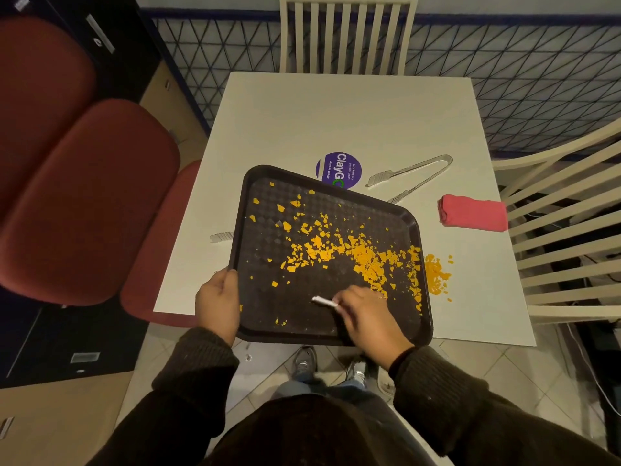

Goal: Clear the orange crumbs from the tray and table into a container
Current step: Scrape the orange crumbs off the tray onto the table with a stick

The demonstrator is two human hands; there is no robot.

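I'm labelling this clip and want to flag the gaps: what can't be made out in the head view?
Head view:
- white item in the right hand: fingers cover most of it; its kind is unclear.
- grey ridged piece: the tray hides the rest.
- purple sticker: the tray rim covers its near edge; the small print is too small.
- No container for the orange crumbs is in view.

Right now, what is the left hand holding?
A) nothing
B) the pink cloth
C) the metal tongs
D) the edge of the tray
D: the left hand grips the left edge of the tray; the tongs and pink cloth lie on the table, and the right hand pinches a small white stick.
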